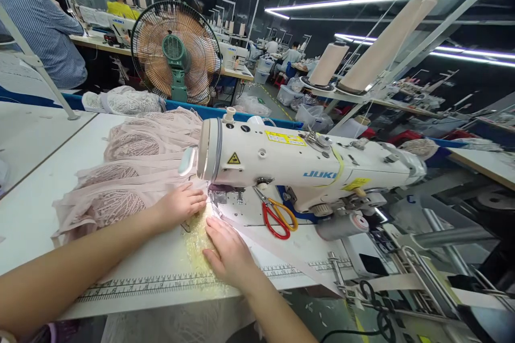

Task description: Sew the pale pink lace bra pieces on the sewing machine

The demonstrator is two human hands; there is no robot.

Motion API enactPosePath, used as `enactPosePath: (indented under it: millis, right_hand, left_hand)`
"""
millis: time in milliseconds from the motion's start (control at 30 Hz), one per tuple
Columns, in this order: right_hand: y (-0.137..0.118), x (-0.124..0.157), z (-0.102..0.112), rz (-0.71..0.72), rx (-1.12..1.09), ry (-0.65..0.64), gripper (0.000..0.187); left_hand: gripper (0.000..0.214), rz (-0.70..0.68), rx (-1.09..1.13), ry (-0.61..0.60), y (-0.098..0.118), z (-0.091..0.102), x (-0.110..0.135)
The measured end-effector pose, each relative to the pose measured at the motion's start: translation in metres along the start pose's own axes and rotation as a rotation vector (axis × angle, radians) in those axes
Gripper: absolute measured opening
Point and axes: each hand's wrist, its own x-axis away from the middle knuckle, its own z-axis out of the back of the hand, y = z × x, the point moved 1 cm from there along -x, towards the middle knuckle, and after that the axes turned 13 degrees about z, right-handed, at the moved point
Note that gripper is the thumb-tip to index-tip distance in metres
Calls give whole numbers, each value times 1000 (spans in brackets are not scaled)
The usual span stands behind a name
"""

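Lace cloth [196, 244] lies flat on the white table [36, 214], right under the needle end of the sewing machine [301, 163]. The left hand [181, 204] rests open on the cloth at 11 o'clock, with its fingers pointing at the needle. The right hand [227, 252] lies flat and open on the cloth at 4 o'clock. Red and yellow scissors [277, 218] lie at 2 o'clock, under the machine. A pile of pink lace pieces [132, 171] sits at 10 o'clock. A ruler strip [161, 282] runs along the table edge at 6 o'clock. A big fan [176, 51] stands far back at 12 o'clock.
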Motion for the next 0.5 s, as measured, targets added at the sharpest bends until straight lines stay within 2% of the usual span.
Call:
enactPosePath:
  millis: [100, 167, 200, 233, 300, 367, 433, 500]
  right_hand:
    - [2, 0, -1, 11, -14, 30, 44]
    - [5, 0, -2, 19, -28, 57, 43]
    - [6, 0, -2, 25, -40, 77, 41]
    - [6, 0, -1, 32, -57, 105, 39]
    - [3, 2, 4, 42, -124, 176, 35]
    - [-9, 8, 14, 28, -274, 225, 31]
    - [-27, 21, 27, 23, -485, 162, 31]
    - [-47, 39, 36, 82, -653, -50, 35]
  left_hand:
    - [31, 47, -6, 45, 10, 14, -1]
    - [31, 158, -9, 38, 25, 32, 7]
    - [31, 248, -22, -6, 33, 43, 14]
    - [32, 360, -43, -83, 42, 53, 23]
    - [31, 594, -110, -315, 56, 71, 46]
    - [31, 759, -168, -527, 65, 82, 70]
    - [31, 843, -193, -624, 67, 86, 89]
    - [30, 870, -205, -614, 63, 85, 100]
